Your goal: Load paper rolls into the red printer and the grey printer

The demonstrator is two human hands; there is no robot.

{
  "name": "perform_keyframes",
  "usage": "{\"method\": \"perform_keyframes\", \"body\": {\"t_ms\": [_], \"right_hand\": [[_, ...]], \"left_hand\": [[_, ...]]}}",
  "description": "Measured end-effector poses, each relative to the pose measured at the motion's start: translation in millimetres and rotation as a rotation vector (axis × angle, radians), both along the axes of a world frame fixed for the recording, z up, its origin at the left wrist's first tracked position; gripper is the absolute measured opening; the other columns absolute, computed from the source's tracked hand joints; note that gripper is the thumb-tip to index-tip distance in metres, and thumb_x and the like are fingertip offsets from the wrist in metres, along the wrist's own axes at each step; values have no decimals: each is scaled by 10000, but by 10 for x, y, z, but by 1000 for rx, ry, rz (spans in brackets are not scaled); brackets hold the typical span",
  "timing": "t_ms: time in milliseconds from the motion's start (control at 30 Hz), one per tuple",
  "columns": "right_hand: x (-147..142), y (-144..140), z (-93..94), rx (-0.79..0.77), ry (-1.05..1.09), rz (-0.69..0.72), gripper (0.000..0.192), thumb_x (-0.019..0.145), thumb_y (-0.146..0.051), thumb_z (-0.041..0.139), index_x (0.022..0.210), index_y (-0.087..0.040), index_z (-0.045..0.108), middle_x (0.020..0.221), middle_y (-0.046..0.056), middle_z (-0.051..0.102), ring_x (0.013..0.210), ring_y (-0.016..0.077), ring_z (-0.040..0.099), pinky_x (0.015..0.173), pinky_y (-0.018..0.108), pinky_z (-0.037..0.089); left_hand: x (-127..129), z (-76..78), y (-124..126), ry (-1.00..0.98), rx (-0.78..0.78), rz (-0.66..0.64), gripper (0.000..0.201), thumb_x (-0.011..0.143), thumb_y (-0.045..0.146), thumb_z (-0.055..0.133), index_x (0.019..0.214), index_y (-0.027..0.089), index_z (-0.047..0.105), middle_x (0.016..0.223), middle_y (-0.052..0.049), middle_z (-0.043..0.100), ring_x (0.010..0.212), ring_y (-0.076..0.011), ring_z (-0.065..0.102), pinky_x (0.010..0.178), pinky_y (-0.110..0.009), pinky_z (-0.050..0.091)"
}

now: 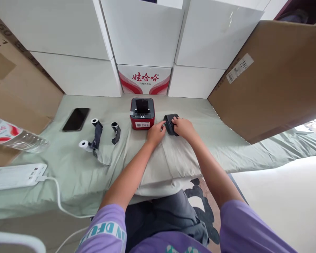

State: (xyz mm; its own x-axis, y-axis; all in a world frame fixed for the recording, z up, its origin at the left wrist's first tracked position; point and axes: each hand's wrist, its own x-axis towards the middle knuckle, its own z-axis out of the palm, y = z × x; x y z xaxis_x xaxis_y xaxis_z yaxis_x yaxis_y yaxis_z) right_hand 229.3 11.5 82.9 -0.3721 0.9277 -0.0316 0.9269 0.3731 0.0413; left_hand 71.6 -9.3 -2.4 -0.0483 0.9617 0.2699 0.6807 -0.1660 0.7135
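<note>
A small red and black label printer (142,113) stands on the pale green cloth (76,168), its top lid open. Just right of it lies a dark roll-shaped piece (170,123). My right hand (183,127) grips that dark piece from the right. My left hand (156,133) touches its left side with the fingertips, close to the printer's right corner. Left of the printer lie a short dark strip with a small roll (115,132) and two small white rolls joined by a dark strip (92,138).
A black phone (76,119) lies at the left. A plastic water bottle (14,135) and a white power strip (15,175) with its cable sit at the near left. White boxes (144,38) and brown cardboard boxes (274,73) wall the back and sides.
</note>
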Motion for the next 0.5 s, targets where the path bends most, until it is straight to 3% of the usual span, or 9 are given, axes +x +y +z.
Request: {"method": "perform_keyframes", "body": {"t_ms": [133, 367, 500], "right_hand": [[4, 8, 60, -32, 21, -2, 446, 969, -207, 429, 1302, -195, 726, 1395, 142, 686, 1219, 310, 680, 959, 393, 544], [-170, 292, 453, -232, -115, 3, 359, 897, -248, 604, 1196, -143, 773, 1164, 198, 772, 1070, 323, 734, 813, 345, 546], [-361, 563, 440, -205, -115, -1, 361, 901, -276, 620, 1195, -117, 757, 1182, 209, 765, 1094, 313, 717, 819, 324, 526]], "left_hand": [[10, 10, 3, 60, -43, -20, 448, 962, 246, 571, 1399, 252, 671, 1084, -46, 790, 934, -196, 714, 830, -272, 509], [34, 29, 3, 163, -136, -1, 491, 980, 298, 535, 1462, 261, 620, 1104, -54, 791, 1019, -243, 721, 843, -304, 512], [45, 26, -5, 226, -172, -2, 498, 994, 321, 499, 1476, 271, 616, 1083, -85, 792, 1031, -286, 728, 844, -343, 519]]}}
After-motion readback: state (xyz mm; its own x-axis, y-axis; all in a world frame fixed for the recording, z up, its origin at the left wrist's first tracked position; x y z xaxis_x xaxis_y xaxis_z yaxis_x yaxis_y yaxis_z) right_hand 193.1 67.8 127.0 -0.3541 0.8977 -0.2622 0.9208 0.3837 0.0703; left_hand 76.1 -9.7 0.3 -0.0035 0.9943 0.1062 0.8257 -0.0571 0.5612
